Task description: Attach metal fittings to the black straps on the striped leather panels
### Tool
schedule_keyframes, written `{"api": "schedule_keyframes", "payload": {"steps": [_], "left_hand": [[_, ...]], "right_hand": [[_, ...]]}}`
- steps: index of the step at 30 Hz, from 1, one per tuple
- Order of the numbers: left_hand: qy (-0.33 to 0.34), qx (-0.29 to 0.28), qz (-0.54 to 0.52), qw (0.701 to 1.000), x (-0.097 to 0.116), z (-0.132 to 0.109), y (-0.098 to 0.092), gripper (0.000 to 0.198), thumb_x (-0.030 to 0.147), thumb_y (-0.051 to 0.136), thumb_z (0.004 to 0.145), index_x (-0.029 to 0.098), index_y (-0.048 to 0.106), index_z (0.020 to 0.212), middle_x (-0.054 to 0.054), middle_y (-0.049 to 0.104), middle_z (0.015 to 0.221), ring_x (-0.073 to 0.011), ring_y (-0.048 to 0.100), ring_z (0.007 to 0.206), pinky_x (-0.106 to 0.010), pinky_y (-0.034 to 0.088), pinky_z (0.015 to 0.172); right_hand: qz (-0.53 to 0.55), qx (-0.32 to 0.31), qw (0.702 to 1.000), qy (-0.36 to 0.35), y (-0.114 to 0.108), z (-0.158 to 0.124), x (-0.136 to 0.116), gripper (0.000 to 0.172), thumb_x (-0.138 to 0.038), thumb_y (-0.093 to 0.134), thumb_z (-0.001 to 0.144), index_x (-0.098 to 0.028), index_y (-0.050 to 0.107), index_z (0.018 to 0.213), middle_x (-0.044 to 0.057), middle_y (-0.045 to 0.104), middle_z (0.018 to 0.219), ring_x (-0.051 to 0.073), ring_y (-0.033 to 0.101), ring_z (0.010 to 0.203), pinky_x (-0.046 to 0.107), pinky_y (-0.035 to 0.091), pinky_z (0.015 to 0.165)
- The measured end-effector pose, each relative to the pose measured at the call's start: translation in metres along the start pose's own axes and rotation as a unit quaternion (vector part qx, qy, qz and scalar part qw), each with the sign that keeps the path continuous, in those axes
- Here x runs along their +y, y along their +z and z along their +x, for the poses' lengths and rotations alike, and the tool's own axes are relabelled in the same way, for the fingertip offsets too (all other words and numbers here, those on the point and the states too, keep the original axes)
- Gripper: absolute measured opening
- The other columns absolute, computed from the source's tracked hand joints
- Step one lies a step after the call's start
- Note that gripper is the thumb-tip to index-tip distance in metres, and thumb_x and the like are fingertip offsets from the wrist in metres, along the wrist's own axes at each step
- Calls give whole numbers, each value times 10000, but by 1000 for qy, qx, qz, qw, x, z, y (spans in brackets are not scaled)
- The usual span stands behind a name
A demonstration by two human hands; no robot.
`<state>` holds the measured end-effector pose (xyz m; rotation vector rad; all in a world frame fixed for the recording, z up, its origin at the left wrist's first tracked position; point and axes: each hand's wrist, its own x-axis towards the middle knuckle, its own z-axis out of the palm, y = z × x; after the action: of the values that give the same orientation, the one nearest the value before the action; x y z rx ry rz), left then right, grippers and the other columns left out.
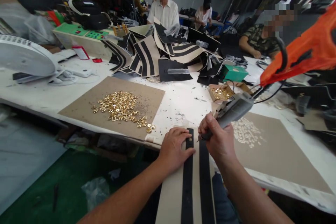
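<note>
My left hand [175, 147] lies on a beige panel with black straps [187, 182], fingers and thumb spread to either side of one strap's end, where a small gold-coloured fitting [190, 139] shows. In my right hand [219, 139] is a grey electric screwdriver [233, 110], gripped near its lower end. Its thin tip points down near the panel's top, between the two black straps, just right of the left hand. Whether the tip touches the panel I cannot tell. The panel hangs over the table's front edge towards me.
Gold metal fittings [119, 106] lie heaped on a brown board [86, 106] at left. Small pale pieces [246, 131] cover another board [283, 147] at right. Behind stand a box of gold pieces [219, 93], striped panels [147, 56], a fan [25, 56] and an orange-wrapped arm [301, 49]. Co-workers sit beyond.
</note>
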<state>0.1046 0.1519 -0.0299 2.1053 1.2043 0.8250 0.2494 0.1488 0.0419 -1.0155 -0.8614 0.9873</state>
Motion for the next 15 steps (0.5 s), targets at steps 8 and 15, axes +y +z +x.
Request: {"api": "schedule_keyframes", "payload": {"steps": [8, 15], "left_hand": [[-2, -16, -16, 1000, -3, 1, 0, 456, 291, 877, 688, 259, 721, 1115, -33, 680, 1271, -281, 544, 1252, -468, 450, 1062], [-2, -18, -26, 1000, -3, 1, -1, 459, 282, 874, 689, 278, 713, 1118, -30, 676, 1257, -289, 540, 1245, -478, 446, 1050]], "right_hand": [[-58, -13, 998, -2, 0, 10, 34, 371, -419, 757, 856, -214, 493, 693, -54, 467, 528, 112, 444, 463, 254, 389, 461], [-108, -21, 994, -18, 0, 10, 39, 392, -468, 716, 860, -222, 481, 667, -46, 477, 519, 118, 451, 455, 256, 402, 452]]}}
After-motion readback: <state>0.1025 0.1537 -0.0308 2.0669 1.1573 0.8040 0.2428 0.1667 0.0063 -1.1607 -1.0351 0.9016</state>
